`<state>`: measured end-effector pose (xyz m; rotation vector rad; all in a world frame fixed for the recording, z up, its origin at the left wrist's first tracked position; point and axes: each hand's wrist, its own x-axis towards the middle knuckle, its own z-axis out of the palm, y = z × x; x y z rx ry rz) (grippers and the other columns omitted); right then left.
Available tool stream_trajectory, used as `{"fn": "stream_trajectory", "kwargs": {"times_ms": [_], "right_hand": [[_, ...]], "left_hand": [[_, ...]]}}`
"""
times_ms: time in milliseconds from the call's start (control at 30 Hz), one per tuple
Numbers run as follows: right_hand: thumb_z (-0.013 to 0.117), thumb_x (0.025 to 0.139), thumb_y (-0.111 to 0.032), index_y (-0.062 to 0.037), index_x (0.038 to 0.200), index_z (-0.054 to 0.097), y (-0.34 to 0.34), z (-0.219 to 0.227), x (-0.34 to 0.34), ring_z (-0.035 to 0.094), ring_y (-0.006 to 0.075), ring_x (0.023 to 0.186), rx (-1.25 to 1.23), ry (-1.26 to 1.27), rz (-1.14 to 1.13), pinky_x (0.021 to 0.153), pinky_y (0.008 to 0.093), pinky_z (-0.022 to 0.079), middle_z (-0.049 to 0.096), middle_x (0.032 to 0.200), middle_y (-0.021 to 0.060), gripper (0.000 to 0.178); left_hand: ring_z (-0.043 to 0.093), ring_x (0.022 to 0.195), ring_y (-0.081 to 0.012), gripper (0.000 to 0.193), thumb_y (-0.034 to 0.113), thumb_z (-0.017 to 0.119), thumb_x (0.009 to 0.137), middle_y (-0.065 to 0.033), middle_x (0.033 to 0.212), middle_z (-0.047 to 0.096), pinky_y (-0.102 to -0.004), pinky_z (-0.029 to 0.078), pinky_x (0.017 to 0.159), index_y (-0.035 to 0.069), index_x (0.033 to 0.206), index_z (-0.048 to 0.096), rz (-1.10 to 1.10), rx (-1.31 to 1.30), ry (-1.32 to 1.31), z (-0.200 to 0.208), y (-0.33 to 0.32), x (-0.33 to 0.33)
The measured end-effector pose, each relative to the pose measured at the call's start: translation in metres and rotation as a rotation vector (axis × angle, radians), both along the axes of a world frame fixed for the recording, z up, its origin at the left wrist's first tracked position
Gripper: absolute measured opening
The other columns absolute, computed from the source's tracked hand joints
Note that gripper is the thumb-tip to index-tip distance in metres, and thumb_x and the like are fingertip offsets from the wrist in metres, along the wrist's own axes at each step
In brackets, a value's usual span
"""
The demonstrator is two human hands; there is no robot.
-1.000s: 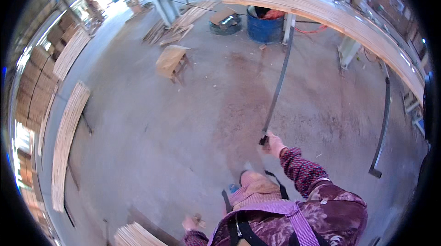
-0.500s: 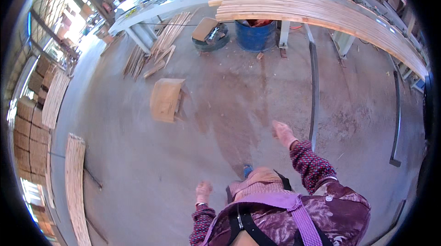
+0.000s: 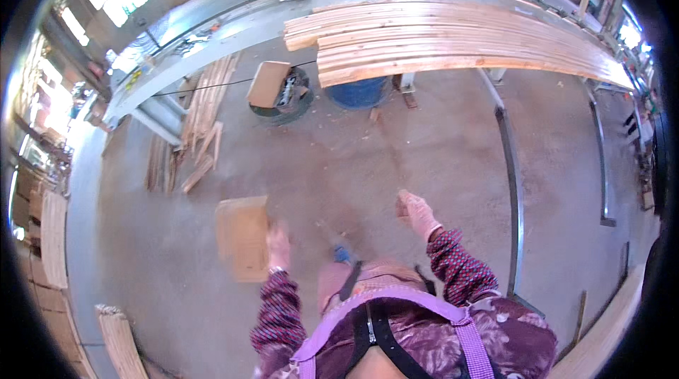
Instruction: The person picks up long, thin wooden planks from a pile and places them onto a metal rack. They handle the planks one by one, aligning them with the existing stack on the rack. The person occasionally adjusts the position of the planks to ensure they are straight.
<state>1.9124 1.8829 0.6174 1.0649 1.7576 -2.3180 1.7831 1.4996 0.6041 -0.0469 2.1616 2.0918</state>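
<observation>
My left hand (image 3: 278, 244), in a pale pink glove, hangs in front of me, smeared by motion. In the picture it borders the right edge of a brown cardboard piece (image 3: 242, 237) lying on the floor; I see no grip on it. My right hand (image 3: 419, 216), gloved the same way, is raised ahead of my body with its fingers curled in, and nothing shows in it. Farther ahead, a stack of long wooden strips (image 3: 453, 36) lies along the workbench (image 3: 247, 43), its near ends jutting out over the edge.
Beneath the bench stand a blue drum (image 3: 358, 94) and a dark tub (image 3: 283, 111) with a cardboard box in it. Loose wood strips (image 3: 205, 106) lie at the left bench leg. A long metal bar (image 3: 512, 188) crosses the floor on the right. Bundled strips (image 3: 120, 340) lie lower left.
The bench and strip stack appear nearer, and the cardboard piece now sits lower in view. My left hand has swung up and forward; my right hand stays raised, slightly farther left.
</observation>
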Motion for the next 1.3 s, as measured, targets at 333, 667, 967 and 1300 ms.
{"fn": "stream_trajectory", "kwargs": {"times_ms": [333,667,967,1300], "right_hand": [[0.059,0.098,-0.048,-0.0091,0.125,0.061,0.012,0.022,-0.140,0.066,0.0217,0.098,-0.158,-0.012,-0.324,0.088,0.0395,0.053,0.067,0.116,0.0079,0.047],[0.060,0.097,-0.054,-0.0119,0.123,0.062,0.058,0.062,-0.366,0.065,0.0159,0.089,-0.177,0.246,-0.622,0.077,0.0326,0.052,0.067,0.105,0.0034,0.049],[0.062,0.095,-0.056,-0.0097,0.126,0.061,0.060,0.084,-0.423,0.062,0.0135,0.086,-0.307,0.104,-0.990,0.076,0.0300,0.052,0.068,0.102,0.0014,0.056],[0.059,0.094,-0.055,-0.0075,0.134,0.060,0.032,0.094,-0.399,0.060,0.0215,0.112,-0.159,-0.288,-1.357,0.094,0.0368,0.049,0.066,0.123,0.0115,0.062]], "left_hand": [[0.054,0.122,-0.0181,0.049,0.039,0.058,0.102,-0.0024,0.134,0.058,-0.0373,0.042,0.107,0.009,0.141,0.055,-0.373,0.264,-0.056,0.128,0.215,-0.352],[0.041,0.140,-0.0233,0.065,0.042,0.051,0.103,-0.0136,0.152,0.045,-0.0332,0.028,0.117,-0.005,0.147,0.043,-0.489,0.087,-0.045,0.087,0.361,-0.523],[0.054,0.123,-0.0229,0.066,0.047,0.050,0.102,-0.0138,0.135,0.058,-0.0346,0.038,0.110,-0.010,0.135,0.054,-0.677,-0.078,-0.139,0.082,0.406,-0.555],[0.064,0.094,-0.0210,0.052,0.043,0.054,0.100,-0.0102,0.107,0.069,-0.0360,0.051,0.086,-0.006,0.112,0.067,-0.861,-0.115,-0.405,0.103,0.372,-0.483]]}}
